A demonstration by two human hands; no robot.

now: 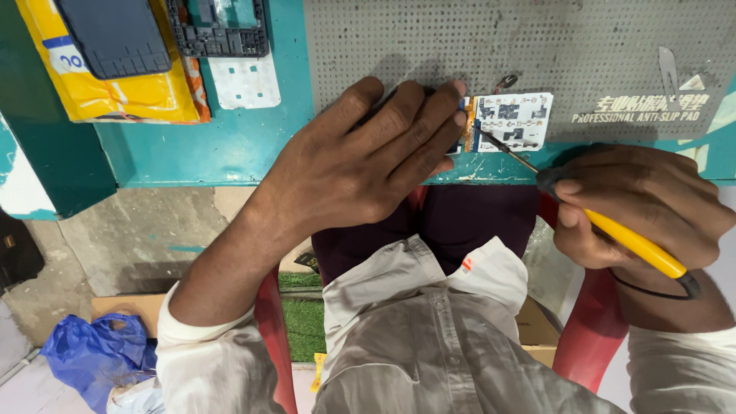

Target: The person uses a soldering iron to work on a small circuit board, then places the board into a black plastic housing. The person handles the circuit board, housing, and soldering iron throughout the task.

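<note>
- The left hand (376, 153) lies flat, palm down, on the near edge of the grey perforated mat (460, 46); its fingers are stretched out side by side rather than curled, and they press on the left end of a small circuit board (512, 121)
- What lies under the palm is hidden, so whether the hand grasps anything there cannot be told
- The circuit board sits on the mat right at the table's front edge – white, with dark chips on it and an orange strip along its left side, where the fingertips meet it
- The right hand (640, 203) is closed around a screwdriver (606, 222) with a yellow handle, held like a pen; the thin metal shaft slants up and left, and its tip touches the lower left part of the board
- A thin dark band (652, 291) circles the right wrist
- The teal table (230, 146) carries a yellow packet (115, 100) at the far left with a dark phone case (115, 34) lying on it – just beside them a black frame (218, 34)
- Below the table, a blue plastic bag (96, 356) lies on the floor at the lower left
</note>
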